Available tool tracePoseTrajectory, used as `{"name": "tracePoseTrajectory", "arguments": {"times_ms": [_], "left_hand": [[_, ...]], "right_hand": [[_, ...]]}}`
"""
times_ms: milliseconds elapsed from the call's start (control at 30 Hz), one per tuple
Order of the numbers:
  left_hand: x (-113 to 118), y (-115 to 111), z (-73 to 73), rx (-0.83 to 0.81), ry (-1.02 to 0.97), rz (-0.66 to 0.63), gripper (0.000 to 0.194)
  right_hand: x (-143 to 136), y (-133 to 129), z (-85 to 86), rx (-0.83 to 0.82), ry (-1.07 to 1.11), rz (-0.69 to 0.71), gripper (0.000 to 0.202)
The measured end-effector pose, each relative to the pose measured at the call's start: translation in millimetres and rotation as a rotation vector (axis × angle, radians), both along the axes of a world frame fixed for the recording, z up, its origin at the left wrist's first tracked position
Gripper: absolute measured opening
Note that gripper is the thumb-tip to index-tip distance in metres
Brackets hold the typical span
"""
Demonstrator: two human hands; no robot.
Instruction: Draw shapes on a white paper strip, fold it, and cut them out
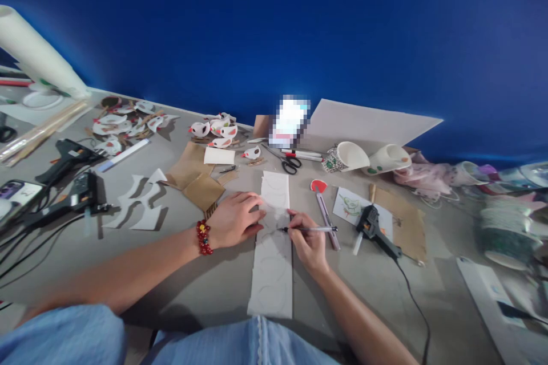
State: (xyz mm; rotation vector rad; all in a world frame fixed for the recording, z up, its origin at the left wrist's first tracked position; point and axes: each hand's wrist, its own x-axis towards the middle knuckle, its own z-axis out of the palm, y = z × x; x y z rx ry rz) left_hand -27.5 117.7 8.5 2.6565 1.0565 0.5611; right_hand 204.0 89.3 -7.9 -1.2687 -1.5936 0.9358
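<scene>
A long white paper strip (272, 274) with faint drawn curves lies lengthwise on the grey table, close to my body. My left hand (240, 219) rests flat at the strip's left edge, fingers spread slightly and holding nothing. On the other side, my right hand (309, 241) is closed round a thin pen (315, 229), whose tip is over the strip's middle. Just right of that hand lies a pale cutter-like tool (327, 217) below a red piece (318, 185). Black scissors (291, 165) lie beyond the strip's far end.
Two black glue guns (79, 197) (64, 162) lie at the left, another glue gun (372, 225) with its cord at the right. Paper birds (220, 131), brown cardboard (203, 191), a lit phone (290, 121) and paper cups (351, 155) stand or lie towards the blue wall.
</scene>
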Motion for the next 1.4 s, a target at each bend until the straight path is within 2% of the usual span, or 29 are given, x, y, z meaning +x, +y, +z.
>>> {"name": "tracePoseTrajectory", "arguments": {"times_ms": [200,600,833,967,1167,1300,1400], "left_hand": [[0,0,-0.4,-0.001,0.000,0.006,0.023],[0,0,0.1,-0.008,-0.004,0.000,0.023],[-2,1,-1.3,-0.026,0.007,0.003,0.022],[-4,5,-0.5,-0.055,0.000,-0.007,0.023],[-6,8,9.0,-0.109,0.020,-0.046,0.025],[-4,0,13.3,-0.116,-0.033,-0.053,0.027],[-1,-12,11.7,-0.111,-0.086,-0.053,0.033]], "right_hand": [[2,-1,-2.8,0.017,0.051,-0.024,0.011],[1,-1,-3.7,0.037,0.022,0.021,0.013],[1,-2,2.1,0.030,0.185,-0.124,0.011],[2,0,4.2,-0.062,0.233,-0.145,0.007],[5,1,14.5,-0.193,0.175,-0.012,0.009],[12,-13,21.5,-0.187,0.046,0.144,0.009],[17,-28,23.6,-0.112,-0.070,0.218,0.007]]}}
